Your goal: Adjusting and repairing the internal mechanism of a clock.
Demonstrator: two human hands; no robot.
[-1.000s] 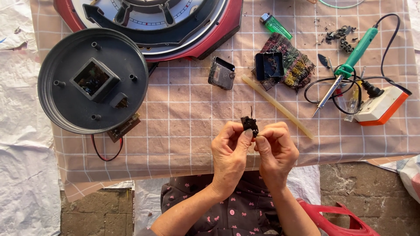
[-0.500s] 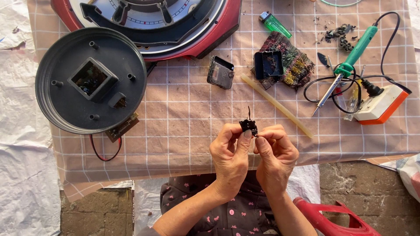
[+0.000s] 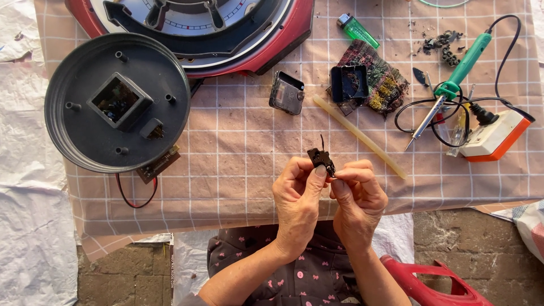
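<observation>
**Small Part Held Between Both Hands**

The left hand and right hand each pinch the small black plastic component with a thin pin, above the checked pink cloth surface. Compared with a second ago, the part sits slightly lower and turned; handling continues. No labelled packages are visible. A green lighter and a white-and-orange socket block lie beyond.

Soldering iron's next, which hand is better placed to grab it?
Right, probably. The soldering iron lies at the cloth's right side, nearer the right hand. Both hands pinch the small black part; the left hand could keep holding it while the right lets go.
</observation>
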